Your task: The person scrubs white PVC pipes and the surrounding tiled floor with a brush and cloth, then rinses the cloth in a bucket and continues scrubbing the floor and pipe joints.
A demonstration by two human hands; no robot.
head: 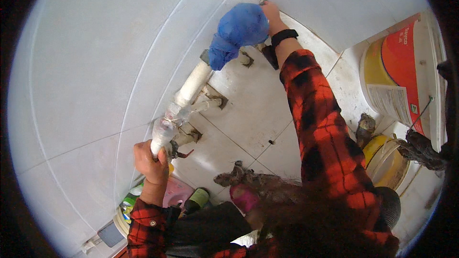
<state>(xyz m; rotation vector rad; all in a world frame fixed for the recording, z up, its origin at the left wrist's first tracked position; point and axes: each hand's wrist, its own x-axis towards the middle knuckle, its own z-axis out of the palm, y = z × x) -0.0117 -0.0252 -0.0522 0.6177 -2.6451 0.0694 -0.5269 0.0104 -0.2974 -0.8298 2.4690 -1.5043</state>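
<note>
A white pipe (pixel 195 80) runs along the base of the tiled wall. My left hand (pixel 152 163) grips its near end, the thumb on top. Clear plastic film (pixel 172 114), tied round with string, wraps the pipe just beyond that hand. Blue plastic (pixel 244 25) is bunched over the pipe's far end in a bulging, knotted bundle. My right hand (pixel 274 16), with a black band on the wrist, reaches beside the bundle into the wall corner. Its fingertips are by a small dark thing there; the bundle hides part of them, so its grip is unclear.
Short pipe stubs (pixel 215 102) rise from the floor beside the pipe, near a red valve lever (pixel 184 154). A large paint bucket (pixel 391 79) and a yellow-rimmed bucket (pixel 387 161) stand at right. A pink jug (pixel 177 191) and a dark bottle (pixel 199 199) sit lower left.
</note>
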